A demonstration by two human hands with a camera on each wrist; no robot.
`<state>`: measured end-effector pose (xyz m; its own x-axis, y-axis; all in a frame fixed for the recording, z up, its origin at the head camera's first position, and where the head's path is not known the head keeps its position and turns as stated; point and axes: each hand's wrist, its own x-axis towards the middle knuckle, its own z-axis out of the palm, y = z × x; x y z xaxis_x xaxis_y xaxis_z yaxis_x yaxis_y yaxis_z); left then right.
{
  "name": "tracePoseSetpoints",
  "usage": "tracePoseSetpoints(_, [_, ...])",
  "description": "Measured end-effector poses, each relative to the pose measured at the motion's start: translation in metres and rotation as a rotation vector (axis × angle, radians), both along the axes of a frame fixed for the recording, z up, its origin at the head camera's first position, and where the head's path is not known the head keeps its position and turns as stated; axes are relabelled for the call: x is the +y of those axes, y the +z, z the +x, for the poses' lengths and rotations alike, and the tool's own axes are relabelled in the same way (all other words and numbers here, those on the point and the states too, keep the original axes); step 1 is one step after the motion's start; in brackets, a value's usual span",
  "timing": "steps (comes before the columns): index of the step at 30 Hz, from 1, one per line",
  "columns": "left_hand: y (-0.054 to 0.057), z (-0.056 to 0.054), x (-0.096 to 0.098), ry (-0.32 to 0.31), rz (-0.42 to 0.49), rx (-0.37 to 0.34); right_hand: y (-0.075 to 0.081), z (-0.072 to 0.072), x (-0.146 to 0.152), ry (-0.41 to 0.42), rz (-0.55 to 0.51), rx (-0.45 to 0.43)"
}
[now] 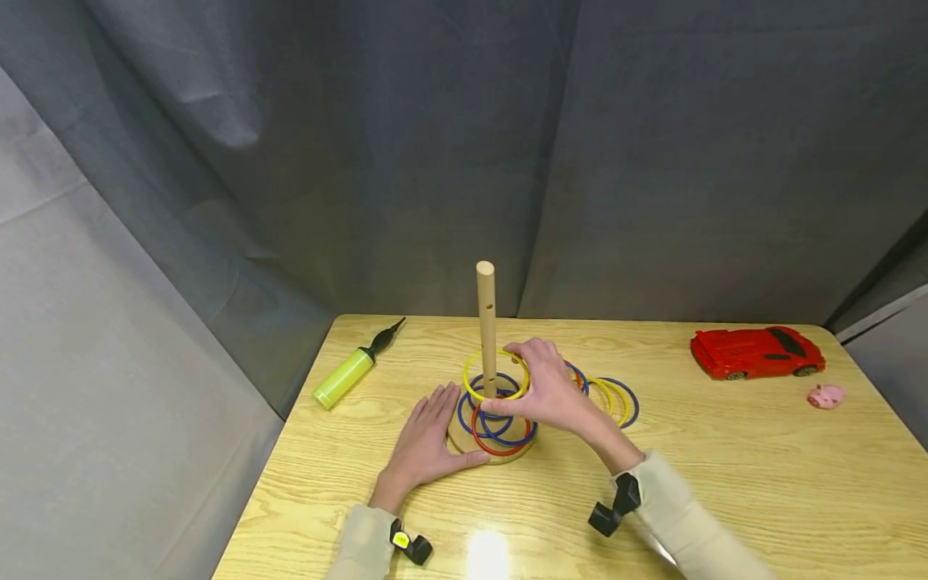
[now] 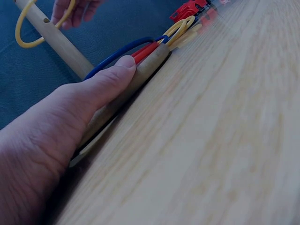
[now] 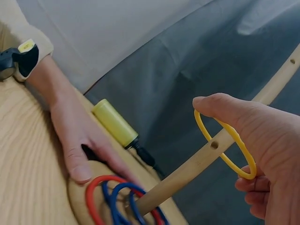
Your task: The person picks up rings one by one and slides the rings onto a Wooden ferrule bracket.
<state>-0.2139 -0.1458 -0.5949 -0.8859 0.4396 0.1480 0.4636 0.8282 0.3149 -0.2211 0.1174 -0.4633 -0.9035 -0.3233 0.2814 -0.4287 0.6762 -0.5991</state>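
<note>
My right hand [image 1: 549, 387] pinches a yellow ring [image 3: 200, 125] between thumb and fingers. The ring encircles the upright wooden post [image 1: 486, 322] and is held above its round wooden base [image 3: 77, 194]. My left hand [image 1: 426, 445] rests against the base's near left side, fingers stretched out along the edge and the thumb [image 2: 110, 84] on the front rim. Lying overlapped on the base are a red ring [image 3: 92, 199] and several blue rings [image 1: 462, 419]. In the left wrist view, the right hand is partly cut off at the top.
More rings, including a yellow ring [image 1: 612, 385] and a blue ring [image 1: 636, 403], lie right of the base, partly behind my right hand. A green hand pump [image 1: 346, 377] lies at the left. Far right are a red toy car [image 1: 754, 353] and a pink pig head toy [image 1: 826, 395].
</note>
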Motion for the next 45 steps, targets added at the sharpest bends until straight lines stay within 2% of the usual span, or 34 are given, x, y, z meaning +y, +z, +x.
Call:
tracePoseSetpoints(11, [0.002,0.001,0.0,-0.003,0.003,0.008,-0.045,-0.003,-0.007,-0.035,0.0,-0.026])
tracePoseSetpoints(20, [0.003,0.002,0.0,-0.004,0.014,-0.011,-0.068,-0.006,-0.011,-0.05,0.04,0.034])
tracePoseSetpoints(28, [0.004,0.002,0.0,-0.01,0.016,-0.01,-0.076,-0.006,-0.012,-0.067,0.058,0.04])
tracePoseSetpoints(34, [0.003,0.001,0.0,-0.012,0.023,0.002,-0.076,-0.003,-0.009,-0.045,0.042,0.036])
tracePoseSetpoints(39, [0.002,0.001,0.0,-0.008,0.011,0.006,-0.072,0.003,0.001,-0.047,0.002,0.029])
tracePoseSetpoints(45, [0.003,0.001,0.001,-0.001,0.001,0.008,-0.069,0.007,0.021,-0.089,-0.044,0.036])
